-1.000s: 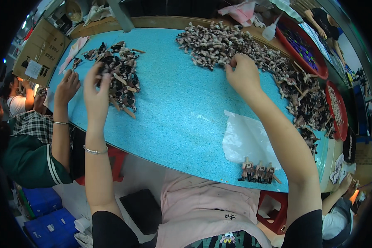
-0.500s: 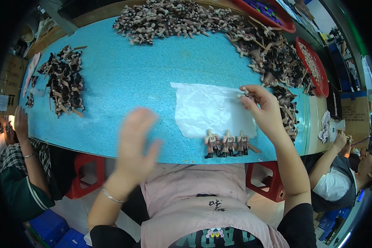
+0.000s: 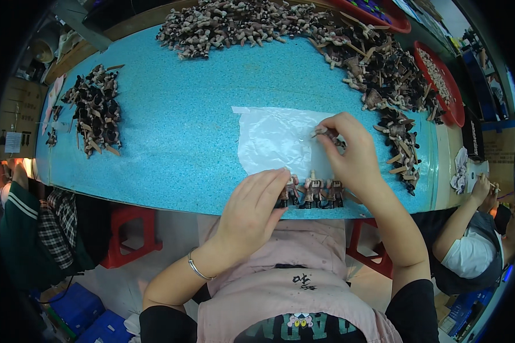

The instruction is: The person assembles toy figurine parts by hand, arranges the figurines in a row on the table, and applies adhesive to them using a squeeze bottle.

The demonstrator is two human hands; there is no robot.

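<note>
Tabletop (image 3: 171,131) first: big speckled blue surface filling most of the frame, curving off at the rim. Across the top and down the right side runs a long heap of loose figurine parts (image 3: 303,26), brownish and dark bits all tangled together, with a smaller dark pile (image 3: 94,114) sitting at the upper left. Red trays (image 3: 449,86) hug the far right edge.

Middle of the frame, a clear plastic sheet (image 3: 274,137) lies flat on the blue. It looks thin and slippery, so I'd guess it slides if I drag anything over it.

Just below it, at the near table edge, stands a short row of small figurines (image 3: 315,193), upright and shoulder to shoulder. My left hand (image 3: 252,208) sits curled against the left end of that row, fingers together, touching the first one. I can't tell if it's actually gripping it.

My right hand (image 3: 355,154) is above the row, thumb and fingertips pinching one small part (image 3: 320,131) over the sheet's right edge. It looks like light, rigid plastic with thin sticking-out bits, probably snappable, so I'd hold it by the thicker body, not the skinny ends.
</note>
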